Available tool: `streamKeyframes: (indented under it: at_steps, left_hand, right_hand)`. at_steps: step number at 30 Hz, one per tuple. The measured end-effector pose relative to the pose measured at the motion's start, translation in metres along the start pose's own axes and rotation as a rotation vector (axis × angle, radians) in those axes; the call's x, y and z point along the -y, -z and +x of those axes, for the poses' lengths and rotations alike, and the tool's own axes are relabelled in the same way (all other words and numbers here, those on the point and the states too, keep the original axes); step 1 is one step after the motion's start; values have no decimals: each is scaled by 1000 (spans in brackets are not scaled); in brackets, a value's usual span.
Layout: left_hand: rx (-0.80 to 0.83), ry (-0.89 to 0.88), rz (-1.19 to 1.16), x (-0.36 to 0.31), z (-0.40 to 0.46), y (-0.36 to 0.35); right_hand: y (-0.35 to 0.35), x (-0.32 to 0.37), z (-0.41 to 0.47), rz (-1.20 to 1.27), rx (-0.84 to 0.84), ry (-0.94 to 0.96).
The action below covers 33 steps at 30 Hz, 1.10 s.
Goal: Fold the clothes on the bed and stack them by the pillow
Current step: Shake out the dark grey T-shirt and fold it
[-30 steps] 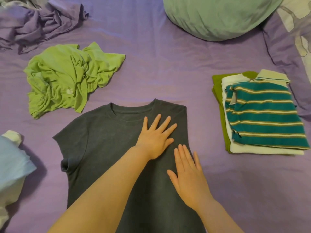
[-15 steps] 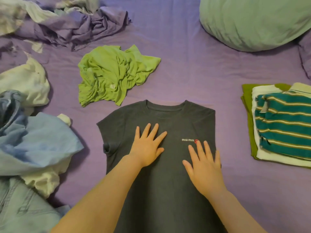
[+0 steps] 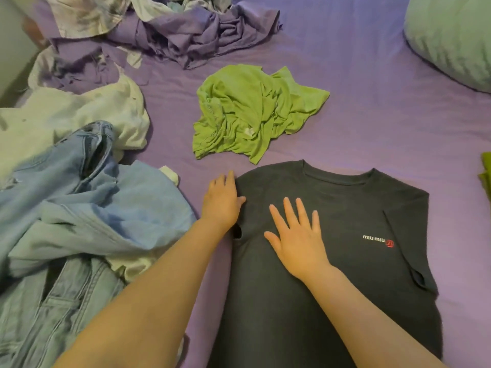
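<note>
Dark grey tee (image 3: 332,261) flat under open R hand (image 3: 299,239); L hand (image 3: 221,201) open, fingers straight, at sleeve edge.

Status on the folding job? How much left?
Early to midway. Done: only a sliver of green fabric shows at the right edge; a stack cannot be confirmed. In hand: dark t-shirt lies flat, right hand pressing it, left hand at its sleeve. Left: crumpled green shirt, jeans, light blue garment, purple heap.
</note>
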<state>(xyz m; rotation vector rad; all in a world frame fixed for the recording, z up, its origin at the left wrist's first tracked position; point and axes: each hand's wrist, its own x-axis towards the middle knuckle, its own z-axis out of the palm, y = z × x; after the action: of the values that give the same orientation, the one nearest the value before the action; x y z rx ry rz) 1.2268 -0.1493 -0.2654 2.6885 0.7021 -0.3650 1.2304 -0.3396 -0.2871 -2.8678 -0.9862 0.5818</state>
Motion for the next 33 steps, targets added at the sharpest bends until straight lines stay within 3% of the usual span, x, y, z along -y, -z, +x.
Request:
streamKeyframes:
  at_steps: [7, 10, 13, 17, 18, 19, 21, 23, 27, 33]
  left_hand:
    - [-35, 42, -80, 16, 17, 3]
    - [-30, 81, -286, 11, 16, 12]
    - [20, 95, -512, -8, 11, 23]
    - [233, 146, -966, -44, -3, 25]
    - [248, 107, -943, -51, -6, 21]
    - [210, 2, -780, -54, -7, 14]
    - [38, -269, -222, -53, -9, -5]
    - [-11, -459, 60, -53, -14, -27]
    - [30, -402, 288, -46, -25, -72]
    - [-144, -457, 289, -30, -19, -90]
  right_hand:
    - [-15, 12, 37, -72, -7, -13]
    - [-10, 11, 38, -79, 17, -3]
    - [5, 2, 31, 71, -1, -26]
    - [21, -19, 8, 371, -114, -172]
    - [22, -26, 0, 402, -136, -189]
    - [22, -32, -9, 414, -148, -192]
    - [17, -43, -26, 378, -139, -179]
    - [8, -52, -41, 260, -91, -176]
    - [-14, -62, -60, 8, -18, -205]
    - [-32, -72, -63, -70, -60, -191]
